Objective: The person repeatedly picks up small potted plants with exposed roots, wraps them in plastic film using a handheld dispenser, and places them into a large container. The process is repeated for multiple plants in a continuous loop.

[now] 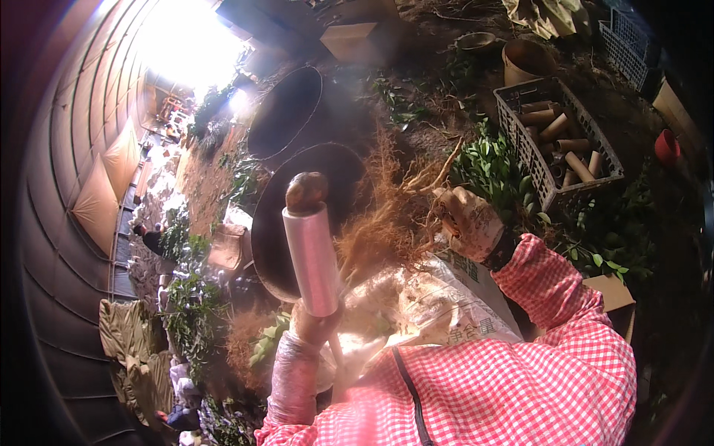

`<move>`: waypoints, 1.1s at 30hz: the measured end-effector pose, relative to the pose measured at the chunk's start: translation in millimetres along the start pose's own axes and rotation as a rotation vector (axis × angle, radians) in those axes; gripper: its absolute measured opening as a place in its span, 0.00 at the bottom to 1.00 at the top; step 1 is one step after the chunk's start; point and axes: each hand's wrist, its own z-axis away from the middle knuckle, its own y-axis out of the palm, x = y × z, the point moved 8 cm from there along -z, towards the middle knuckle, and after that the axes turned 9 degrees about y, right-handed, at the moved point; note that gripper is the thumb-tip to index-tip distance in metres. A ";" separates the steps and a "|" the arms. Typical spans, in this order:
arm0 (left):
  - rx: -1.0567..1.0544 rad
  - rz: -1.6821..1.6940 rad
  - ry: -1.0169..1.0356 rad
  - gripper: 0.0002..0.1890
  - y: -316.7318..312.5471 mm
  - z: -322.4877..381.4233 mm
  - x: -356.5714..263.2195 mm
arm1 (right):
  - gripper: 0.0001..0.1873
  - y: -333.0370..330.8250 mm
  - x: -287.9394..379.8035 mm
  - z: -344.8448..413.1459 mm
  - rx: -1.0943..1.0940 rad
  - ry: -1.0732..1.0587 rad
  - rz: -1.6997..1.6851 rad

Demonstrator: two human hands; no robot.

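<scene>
My left hand (315, 323) grips the lower end of a roll of clear plastic film (312, 259), which stands nearly upright with a brown rounded knob at its top. A bundle of bare brown plant roots (385, 228) spreads between the film roll and my right hand. My right hand (471, 223), in a soiled glove, has its fingers curled on the woody roots at the bundle's right side. Beneath the roots, a whitish woven plastic sack (413, 306) with printing lies over my lap. The fingertips of my left hand are largely hidden behind the roll.
Two large dark round tubs (287, 111) stand ahead. At the right are a plastic crate (549, 195) of cardboard tubes (580, 166), leafy cuttings (491, 164), a bucket (519, 64) and a red container (667, 148). More leafy plants (192, 312) lie left; a person (152, 238) is farther off.
</scene>
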 end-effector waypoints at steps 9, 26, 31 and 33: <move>0.164 -0.458 -0.122 0.14 8.2 -0.7 17.9 | 0.31 48.4 -29.9 38.7 0.198 0.251 -0.033; 0.013 -0.397 -0.045 0.11 -8.1 9.8 25.6 | 0.38 87.8 -27.7 68.0 0.729 0.738 -1.293; 0.077 -0.524 0.106 0.13 -6.0 13.3 20.9 | 0.38 73.4 -3.8 46.5 0.666 0.493 -1.527; 0.014 -0.538 0.088 0.13 -12.8 14.8 22.2 | 0.31 78.3 -9.5 47.7 0.656 0.501 -1.066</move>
